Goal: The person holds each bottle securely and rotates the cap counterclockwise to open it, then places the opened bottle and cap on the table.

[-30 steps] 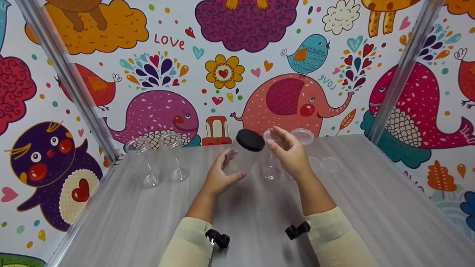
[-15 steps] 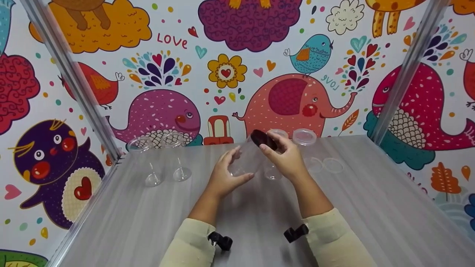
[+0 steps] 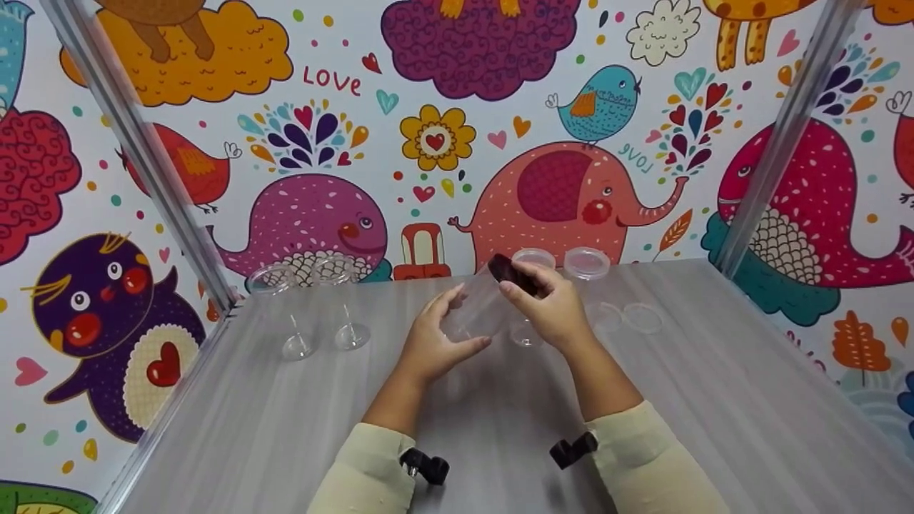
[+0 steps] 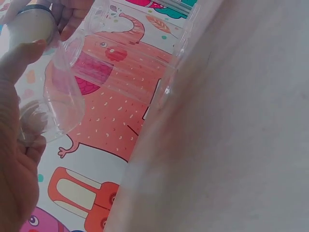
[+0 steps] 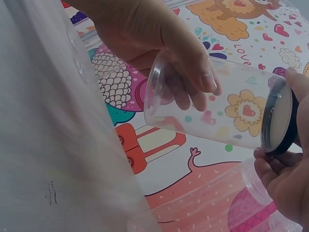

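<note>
A clear plastic jar [image 3: 473, 308] with a black screw lid [image 3: 504, 270] is held tilted above the table, lid end toward the right. My left hand [image 3: 428, 344] grips the jar's body near its base, thumb on the near side. In the right wrist view that jar [image 5: 231, 96] looks see-through, with nothing visible inside. My right hand [image 3: 555, 307] holds the lid [image 5: 282, 118] by its edge, fingers curled round it. The lid sits on the jar's mouth; its pale inner face shows through the wall.
Two clear jars [image 3: 271, 280] stand at the back left of the grey table [image 3: 493, 442]. Two more clear jars [image 3: 587, 264] stand behind my right hand. Clear rings [image 3: 643, 319] lie to the right. A patterned wall [image 3: 435, 64] closes off the back.
My right hand has moved from beside the jar onto the black lid and grips it. The jar has tipped further to the right. My left hand keeps its hold.
</note>
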Demonstrator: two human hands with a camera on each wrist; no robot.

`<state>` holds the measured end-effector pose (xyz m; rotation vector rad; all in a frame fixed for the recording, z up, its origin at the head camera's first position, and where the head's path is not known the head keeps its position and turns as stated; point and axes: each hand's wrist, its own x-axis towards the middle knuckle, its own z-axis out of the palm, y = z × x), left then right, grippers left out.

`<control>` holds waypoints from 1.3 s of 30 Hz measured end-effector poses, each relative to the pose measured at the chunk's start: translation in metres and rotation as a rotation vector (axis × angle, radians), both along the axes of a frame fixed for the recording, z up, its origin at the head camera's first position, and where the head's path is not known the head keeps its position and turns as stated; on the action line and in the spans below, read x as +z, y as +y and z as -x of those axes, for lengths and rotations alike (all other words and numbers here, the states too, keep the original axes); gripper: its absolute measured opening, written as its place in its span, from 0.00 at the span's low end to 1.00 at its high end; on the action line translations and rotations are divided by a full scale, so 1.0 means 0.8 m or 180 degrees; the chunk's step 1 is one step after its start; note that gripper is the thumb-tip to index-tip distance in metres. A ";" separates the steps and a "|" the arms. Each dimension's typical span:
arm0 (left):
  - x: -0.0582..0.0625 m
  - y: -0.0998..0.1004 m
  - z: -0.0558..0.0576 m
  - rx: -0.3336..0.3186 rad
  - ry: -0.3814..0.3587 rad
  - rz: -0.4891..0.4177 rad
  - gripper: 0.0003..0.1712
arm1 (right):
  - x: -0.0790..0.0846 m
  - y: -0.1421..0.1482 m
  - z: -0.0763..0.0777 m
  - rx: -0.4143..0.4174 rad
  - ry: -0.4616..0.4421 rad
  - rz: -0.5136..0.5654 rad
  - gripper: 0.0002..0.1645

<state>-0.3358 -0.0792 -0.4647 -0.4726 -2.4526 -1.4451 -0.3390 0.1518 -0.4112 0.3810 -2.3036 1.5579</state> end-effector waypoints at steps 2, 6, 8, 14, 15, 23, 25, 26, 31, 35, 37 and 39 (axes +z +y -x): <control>-0.001 -0.001 0.000 -0.0054 -0.0024 -0.0047 0.58 | -0.001 0.001 0.000 0.0079 -0.0015 0.0041 0.34; -0.002 -0.003 0.000 -0.0218 -0.0072 -0.0182 0.57 | 0.000 0.004 0.000 0.0404 0.0022 0.0275 0.31; -0.002 -0.003 0.000 -0.0294 -0.0094 -0.0235 0.56 | 0.000 0.006 0.000 0.0583 0.0053 0.0397 0.30; -0.002 -0.002 -0.001 -0.0316 -0.0139 -0.0236 0.57 | 0.000 0.009 -0.001 0.0727 0.0012 0.0410 0.29; -0.002 -0.002 -0.002 -0.0305 -0.0131 -0.0223 0.57 | 0.000 0.009 -0.001 0.0722 0.0015 0.0390 0.29; -0.006 -0.002 -0.001 -0.0286 -0.0017 -0.0138 0.56 | 0.001 0.007 -0.001 0.0557 0.0131 0.0203 0.30; -0.007 -0.002 -0.001 -0.0267 0.0007 -0.0126 0.56 | 0.003 0.006 -0.001 0.0411 0.0143 0.0145 0.31; -0.007 -0.002 -0.001 -0.0255 0.0017 -0.0123 0.57 | 0.004 0.005 -0.002 0.0303 0.0144 0.0103 0.32; -0.007 -0.001 -0.001 -0.0191 0.0017 -0.0117 0.56 | 0.010 0.003 -0.005 -0.0178 0.0020 -0.0087 0.34; -0.006 0.000 -0.002 -0.0175 -0.0011 -0.0086 0.55 | 0.014 0.001 -0.009 -0.0298 -0.0040 -0.0190 0.35; -0.005 0.000 -0.003 -0.0172 -0.0033 -0.0081 0.56 | 0.014 0.000 -0.010 -0.0300 -0.0024 -0.0224 0.34; -0.005 0.001 -0.003 -0.0182 -0.0045 -0.0087 0.56 | 0.013 0.000 -0.010 -0.0248 0.0019 -0.0210 0.32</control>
